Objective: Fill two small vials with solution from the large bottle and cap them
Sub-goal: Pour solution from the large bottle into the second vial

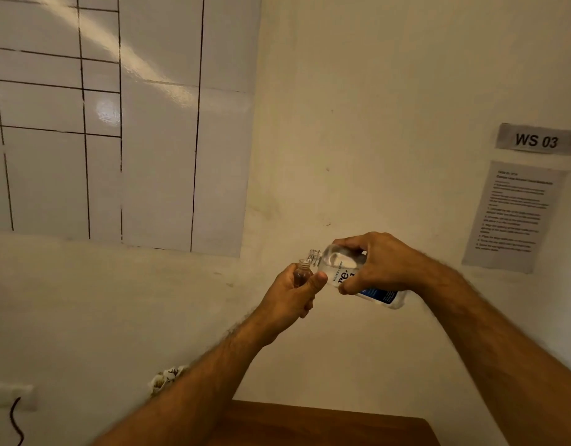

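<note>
**Readable Text: A Wall Sign and a Bottle Label**

A grey sign (537, 139) is hanging on the cream wall at the right, reading "WS 03" in bold black italic characters. Just below it, a printed sheet (513, 216) is showing a short heading and several lines of small type, laid out partly as a list of steps, but the print is coming through too blurred to read. The large bottle (358, 275), tilted in the right hand (385, 262), is carrying a white and blue label on which the big letters "re" are showing; a line of tiny capitals beside them is staying illegible, as is the fine print on the blue part.
</note>
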